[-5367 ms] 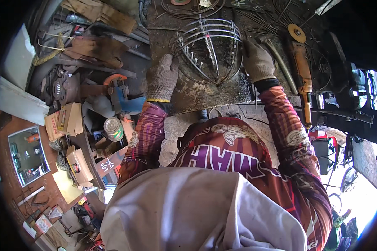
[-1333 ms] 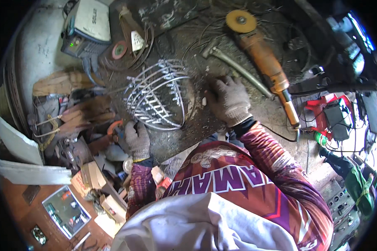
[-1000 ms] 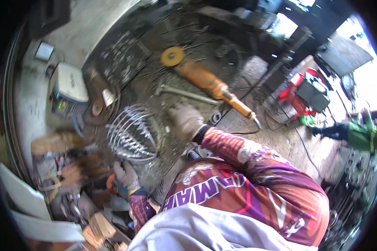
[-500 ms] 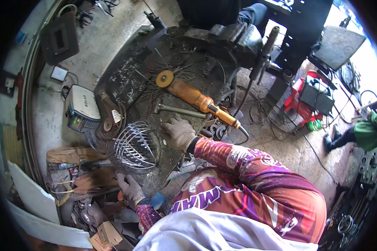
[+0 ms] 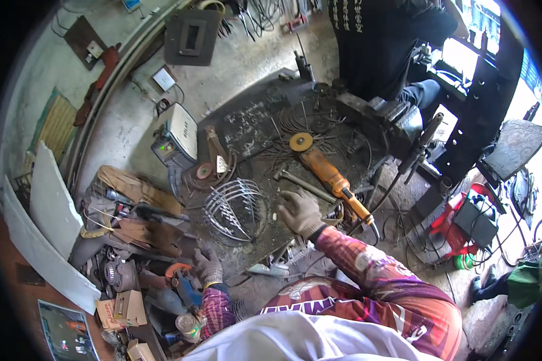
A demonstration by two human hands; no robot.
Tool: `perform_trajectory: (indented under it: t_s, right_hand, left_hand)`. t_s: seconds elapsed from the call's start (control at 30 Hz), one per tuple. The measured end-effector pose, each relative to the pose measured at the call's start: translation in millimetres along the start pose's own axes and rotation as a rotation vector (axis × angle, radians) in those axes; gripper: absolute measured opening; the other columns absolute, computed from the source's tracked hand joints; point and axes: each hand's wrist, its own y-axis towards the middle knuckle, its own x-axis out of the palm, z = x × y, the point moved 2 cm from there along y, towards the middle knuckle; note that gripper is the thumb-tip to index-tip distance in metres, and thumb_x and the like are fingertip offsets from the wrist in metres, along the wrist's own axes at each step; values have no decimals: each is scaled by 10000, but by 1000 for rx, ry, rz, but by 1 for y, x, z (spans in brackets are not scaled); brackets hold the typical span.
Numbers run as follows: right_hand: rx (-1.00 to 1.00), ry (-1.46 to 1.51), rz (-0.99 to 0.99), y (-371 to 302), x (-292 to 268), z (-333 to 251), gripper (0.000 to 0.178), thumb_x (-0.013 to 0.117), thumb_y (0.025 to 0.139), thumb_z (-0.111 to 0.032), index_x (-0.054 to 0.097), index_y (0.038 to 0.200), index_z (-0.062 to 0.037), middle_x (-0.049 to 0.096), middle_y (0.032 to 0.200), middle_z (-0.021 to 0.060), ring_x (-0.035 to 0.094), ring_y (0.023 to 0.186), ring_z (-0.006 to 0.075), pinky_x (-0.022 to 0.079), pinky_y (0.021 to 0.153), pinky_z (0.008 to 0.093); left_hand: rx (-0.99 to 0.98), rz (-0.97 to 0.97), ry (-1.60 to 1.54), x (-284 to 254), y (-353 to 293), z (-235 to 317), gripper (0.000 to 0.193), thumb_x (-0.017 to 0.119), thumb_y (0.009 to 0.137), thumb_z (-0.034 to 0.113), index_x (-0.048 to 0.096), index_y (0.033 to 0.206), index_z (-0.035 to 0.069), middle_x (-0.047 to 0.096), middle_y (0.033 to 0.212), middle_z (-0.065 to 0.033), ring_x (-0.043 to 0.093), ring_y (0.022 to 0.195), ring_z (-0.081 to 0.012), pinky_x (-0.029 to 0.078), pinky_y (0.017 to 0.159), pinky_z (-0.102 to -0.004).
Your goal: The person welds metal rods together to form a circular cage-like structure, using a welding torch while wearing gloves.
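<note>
Left hand (image 5: 208, 266) at bench (image 5: 265, 248) edge; whether gripping, cannot tell. Right hand (image 5: 301, 212) flat-ish, fingers loose, nothing held. Risk, my judgement: a careless sideways sweep could snag and tip the wire frame (image 5: 230, 212). Frame lies on bench, beyond and between hands: silvery, bowed ribs, cage-like. Hammer (image 5: 310, 186), then grinder (image 5: 326, 171), farther.

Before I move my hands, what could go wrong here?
Your right hand, in a grey knit glove, is close to the dull metal hammer beside the orange, yellow-disc grinder; a sweep might knock either. The frame of curved silvery rods lies near your gloved left hand, so a rod could snag the glove.
</note>
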Motion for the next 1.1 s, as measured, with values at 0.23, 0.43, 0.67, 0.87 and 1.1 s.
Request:
perform_trajectory:
  t_s: [0.23, 0.43, 0.67, 0.87, 1.1]
  right_hand:
    - [201, 33, -216, -120, -32, 13, 358, 669, 938, -333, 693, 1204, -95, 718, 1053, 184, 692, 1010, 369, 546, 873, 436]
    - [843, -332, -622, -316, -63, 98, 469, 590, 944, -468, 724, 1201, -99, 731, 1114, 199, 688, 1077, 390, 540, 919, 476]
    - [1118, -678, -949, -493, -130, 181, 508, 558, 953, -534, 774, 1087, -94, 764, 1084, 141, 719, 1031, 338, 541, 880, 479]
    - [699, -565, -1004, -435, -106, 181, 452, 576, 943, -479, 779, 949, -76, 752, 801, 152, 743, 762, 306, 560, 752, 456]
    - [369, -106, -453, -135, -90, -51, 324, 678, 950, -335, 741, 1056, -35, 734, 933, 189, 733, 900, 284, 562, 801, 396]
  left_hand:
    - [67, -137, -230, 1, -1, 8, 705, 635, 973, 348, 348, 1560, 85, 513, 1472, -275, 540, 1319, -437, 446, 1089, -488]
    - [140, -145, -362, 6, 4, -5, 739, 672, 945, 303, 354, 1563, 53, 483, 1507, -269, 500, 1365, -425, 416, 1130, -461]
    - [164, -175, -395, 13, 5, 0, 822, 682, 928, 359, 294, 1591, 64, 467, 1527, -261, 489, 1371, -431, 409, 1138, -467]
    - [196, -94, -359, 22, 11, -9, 850, 682, 920, 429, 290, 1599, 101, 500, 1490, -266, 530, 1323, -446, 438, 1097, -501]
    - [165, -142, -348, 8, 2, -4, 822, 698, 909, 386, 332, 1573, 67, 469, 1521, -251, 508, 1351, -433, 418, 1128, -479]
